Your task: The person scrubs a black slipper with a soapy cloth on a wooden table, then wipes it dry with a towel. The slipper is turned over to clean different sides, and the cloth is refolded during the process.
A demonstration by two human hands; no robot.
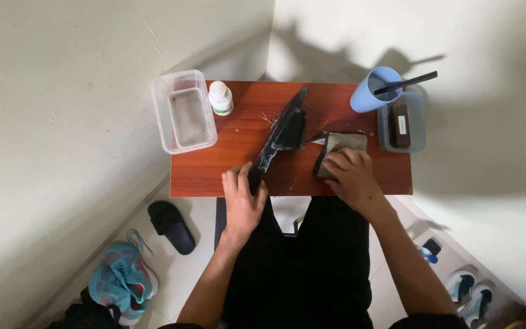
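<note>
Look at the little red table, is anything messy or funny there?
Yes. White splashes or flecks speckle the red table beside the long black tool that the left hand holds, and streak the tool too. The right hand presses a dark, crumpled cloth. The clear tub hangs over the table's left edge.

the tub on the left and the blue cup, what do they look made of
The tub looks like clear, glossy plastic: the table shows through its walls. The blue cup seems matte plastic, opaque and evenly coloured, though the look leaves that open.
</note>
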